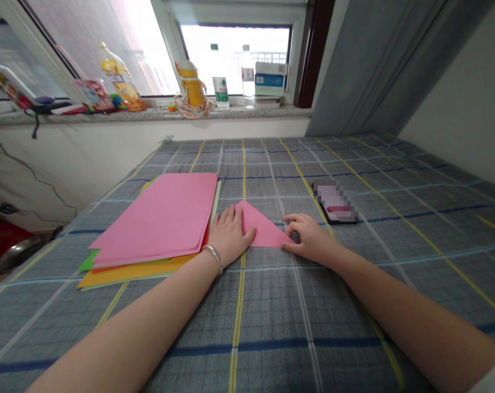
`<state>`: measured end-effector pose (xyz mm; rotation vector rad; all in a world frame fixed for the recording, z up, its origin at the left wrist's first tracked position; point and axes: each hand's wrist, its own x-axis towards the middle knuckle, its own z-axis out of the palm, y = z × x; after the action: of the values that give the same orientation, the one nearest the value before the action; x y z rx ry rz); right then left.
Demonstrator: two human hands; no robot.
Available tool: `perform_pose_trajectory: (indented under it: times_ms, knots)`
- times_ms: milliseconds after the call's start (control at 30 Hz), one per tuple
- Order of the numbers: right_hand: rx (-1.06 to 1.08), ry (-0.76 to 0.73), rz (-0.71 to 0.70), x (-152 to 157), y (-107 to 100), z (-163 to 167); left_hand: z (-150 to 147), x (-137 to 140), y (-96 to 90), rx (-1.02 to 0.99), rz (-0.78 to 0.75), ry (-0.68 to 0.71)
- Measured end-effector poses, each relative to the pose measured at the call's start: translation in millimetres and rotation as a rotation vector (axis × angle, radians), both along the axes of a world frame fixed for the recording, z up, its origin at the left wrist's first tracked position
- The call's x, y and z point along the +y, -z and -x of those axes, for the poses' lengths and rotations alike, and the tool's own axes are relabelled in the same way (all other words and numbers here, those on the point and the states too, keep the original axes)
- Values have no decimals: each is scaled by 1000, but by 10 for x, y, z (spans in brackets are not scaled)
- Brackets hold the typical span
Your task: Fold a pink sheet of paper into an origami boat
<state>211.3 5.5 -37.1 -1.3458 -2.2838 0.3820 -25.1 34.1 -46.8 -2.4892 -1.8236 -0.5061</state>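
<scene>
A pink sheet of paper (262,226), folded into a triangle, lies flat on the plaid cloth between my hands. My left hand (230,232) rests flat over its left part with the fingers stretched out, hiding that side. At the triangle's right corner, the thumb and curled fingers of my right hand (306,237) close on the paper's tip. Left of my left hand is a stack of coloured paper (161,218), pink on top with orange, yellow and green edges showing below.
A phone (336,202) lies to the right, beyond my right hand. Along the windowsill (149,115) stand a yellow drink bottle (120,79), a yellow cup (193,87), two clear bottles and boxes (269,82). A grey curtain (362,65) hangs at the back right.
</scene>
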Motion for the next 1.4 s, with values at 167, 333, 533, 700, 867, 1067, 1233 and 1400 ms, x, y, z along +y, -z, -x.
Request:
perform_pose_trajectory:
  times_ms: [167, 333, 533, 700, 867, 1067, 1233, 1400]
  knots:
    - [41, -48, -69, -23, -51, -4, 12, 64, -49, -340, 51, -28]
    - [-69, 28, -180, -35, -147, 20, 9, 59, -125, -917, 159, 145]
    - [-250, 220, -219, -44, -179, 21, 25, -60, -218, -663, 85, 559]
    - [-189, 202, -217, 43, -111, -27, -12, -120, -288, -175, 23, 957]
    - [-71, -48, -180, 157, 27, -50, -106, -195, -267, 48, 36, 1025]
    - [0, -74, -51, 177, 113, -36, -175, -305, -261, 123, 29, 1039]
    - [112, -115, -19, 170, 105, -57, -205, -375, -254, 173, -30, 802]
    - [186, -147, 20, 118, 42, -89, -178, -330, -176, 165, -40, 486]
